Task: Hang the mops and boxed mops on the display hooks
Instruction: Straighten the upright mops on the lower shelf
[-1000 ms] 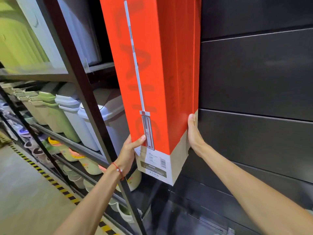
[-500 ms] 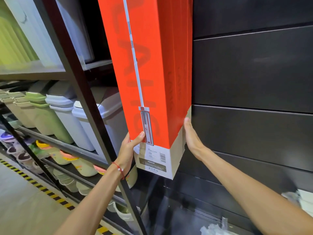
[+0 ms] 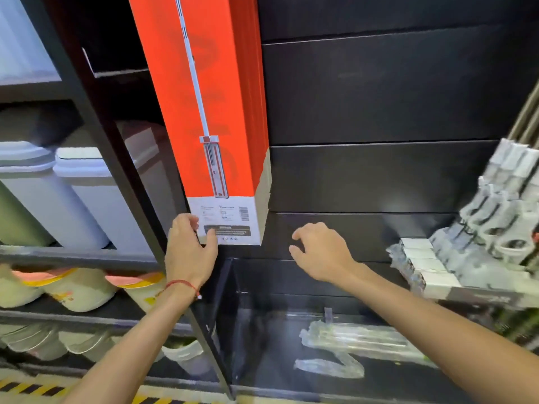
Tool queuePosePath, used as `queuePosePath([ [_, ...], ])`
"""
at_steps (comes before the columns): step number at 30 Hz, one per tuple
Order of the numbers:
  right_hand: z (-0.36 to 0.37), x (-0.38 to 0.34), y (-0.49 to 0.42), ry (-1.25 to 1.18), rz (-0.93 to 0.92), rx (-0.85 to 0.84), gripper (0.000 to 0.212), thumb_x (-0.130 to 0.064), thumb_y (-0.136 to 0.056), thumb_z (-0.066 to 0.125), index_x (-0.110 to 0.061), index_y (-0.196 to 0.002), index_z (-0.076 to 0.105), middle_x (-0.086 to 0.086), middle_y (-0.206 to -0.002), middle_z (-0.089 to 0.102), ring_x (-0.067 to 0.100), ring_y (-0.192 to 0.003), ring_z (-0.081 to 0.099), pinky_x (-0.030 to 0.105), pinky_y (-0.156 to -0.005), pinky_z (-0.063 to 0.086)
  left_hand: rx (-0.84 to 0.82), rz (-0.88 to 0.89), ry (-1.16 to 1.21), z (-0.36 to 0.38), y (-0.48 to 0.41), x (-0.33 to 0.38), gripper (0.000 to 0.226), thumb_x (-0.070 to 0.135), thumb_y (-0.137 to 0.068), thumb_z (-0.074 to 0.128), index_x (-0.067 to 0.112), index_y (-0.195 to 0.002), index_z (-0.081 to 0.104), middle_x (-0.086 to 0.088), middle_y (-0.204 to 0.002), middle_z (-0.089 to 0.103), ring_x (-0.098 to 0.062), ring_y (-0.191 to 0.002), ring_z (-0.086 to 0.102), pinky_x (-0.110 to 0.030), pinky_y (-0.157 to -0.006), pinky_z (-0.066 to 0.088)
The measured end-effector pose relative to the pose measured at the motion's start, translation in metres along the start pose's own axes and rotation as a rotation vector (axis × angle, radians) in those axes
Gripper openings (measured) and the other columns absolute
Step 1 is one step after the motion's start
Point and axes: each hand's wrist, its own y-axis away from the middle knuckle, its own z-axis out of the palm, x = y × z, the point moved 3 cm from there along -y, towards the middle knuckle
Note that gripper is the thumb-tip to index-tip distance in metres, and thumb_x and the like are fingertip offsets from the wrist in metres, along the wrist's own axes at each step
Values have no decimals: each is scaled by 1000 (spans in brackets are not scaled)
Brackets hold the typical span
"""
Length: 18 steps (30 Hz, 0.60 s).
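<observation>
A tall orange mop box (image 3: 210, 106) with a mop printed on its front hangs upright against the black slatted wall (image 3: 379, 91); its top is out of frame, so the hook is hidden. More orange boxes sit behind it. My left hand (image 3: 189, 252) touches the box's lower left corner, thumb against the white label. My right hand (image 3: 320, 252) hovers below and right of the box, fingers loosely curled, holding nothing. Several unboxed mops (image 3: 495, 217) in plastic wrap lean at the far right.
A black shelf post (image 3: 122, 158) stands just left of the box. White and green lidded bins (image 3: 81, 193) fill the left shelves, slippers below them. Plastic-wrapped items (image 3: 350, 345) lie on the black base shelf. Hazard tape (image 3: 29, 389) marks the floor.
My right hand has let go of the box's right side and dropped away. My left hand slid down to the bottom corner. The view tilted down, showing mops at the right.
</observation>
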Motion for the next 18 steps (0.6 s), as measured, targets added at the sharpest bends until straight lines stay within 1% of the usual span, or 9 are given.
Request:
queuePosePath([
  [2, 6, -5, 27, 162, 20, -65, 43, -46, -102, 47, -19, -128, 68, 6, -126, 68, 29, -116, 61, 40, -90, 53, -195, 57, -133, 0, 21, -6, 31, 35, -91, 64, 28, -113, 43, 3, -109, 58, -27, -96, 61, -44, -80, 55],
  [3, 9, -7, 41, 201, 34, -84, 43, -47, -102, 46, -18, -126, 68, 6, -124, 69, 29, -114, 61, 40, -88, 53, -264, 145, -232, 0, 31, -6, 32, 36, -91, 63, 27, -116, 46, 1, -111, 59, -28, -96, 62, -44, -79, 54],
  [5, 13, -11, 69, 225, 68, -99, 43, -46, -102, 45, -18, -124, 68, 6, -122, 69, 28, -112, 62, 39, -88, 52, -350, 336, -471, 0, 50, -3, 34, 41, -90, 62, 22, -116, 54, -2, -112, 62, -29, -95, 63, -43, -77, 53],
  [7, 15, -13, 96, 217, 102, -77, 42, -46, -102, 46, -18, -124, 68, 4, -121, 69, 25, -111, 63, 39, -89, 54, -404, 456, -569, 0, 66, 6, 33, 45, -89, 60, 21, -111, 58, -2, -106, 62, -28, -91, 62, -41, -73, 50],
  [10, 11, -8, 131, 215, 156, -57, 42, -46, -102, 45, -19, -125, 67, 2, -123, 67, 23, -113, 62, 39, -93, 52, -467, 562, -584, 6, 87, 27, 31, 48, -91, 54, 22, -108, 58, 0, -102, 60, -26, -91, 61, -41, -73, 48],
  [12, 6, 3, 151, 260, 190, -86, 42, -47, -102, 45, -18, -126, 63, 4, -124, 63, 25, -116, 58, 41, -95, 47, -508, 618, -569, 15, 100, 43, 35, 49, -94, 49, 23, -115, 58, 0, -107, 61, -25, -96, 61, -41, -77, 49],
  [15, -4, 31, 181, 305, 266, -123, 41, -47, -102, 46, -16, -125, 59, 5, -125, 59, 26, -118, 55, 41, -97, 45, -615, 724, -536, 39, 122, 74, 41, 49, -97, 45, 25, -130, 52, 2, -120, 58, -23, -105, 62, -39, -81, 50],
  [18, -17, 72, 208, 334, 346, -139, 42, -47, -102, 44, -15, -126, 57, 7, -127, 59, 28, -121, 55, 42, -99, 45, -676, 828, -508, 67, 144, 113, 45, 49, -98, 46, 26, -136, 53, 2, -123, 60, -22, -106, 63, -39, -82, 52],
])
